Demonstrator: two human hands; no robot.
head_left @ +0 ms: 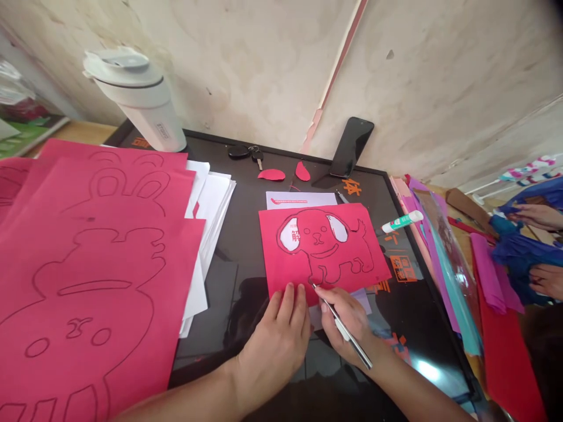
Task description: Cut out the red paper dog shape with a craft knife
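Note:
A red paper sheet (303,269) with a dog outline lies on a dark glossy tabletop. Both ear shapes are cut out of it, and white shows through the holes. My left hand (281,340) rests on the sheet's lower edge, fingers stretched out and holding nothing. In my right hand (347,319) is a slim silver craft knife (345,334), gripped like a pen. Its tip touches the sheet near the dog's front leg. Above the sheet lie two red ear-shaped pieces (271,174). A pale lilac sheet (303,199) pokes out from under the red one.
Large red sheets with drawn animals (109,246) cover white papers (215,217) at left. Along the wall stand a white tumbler (149,111), keys (256,157) and a leaning phone (352,146). A glue stick (402,221) lies right, near coloured paper (433,246). Another person's hands (545,217) show far right.

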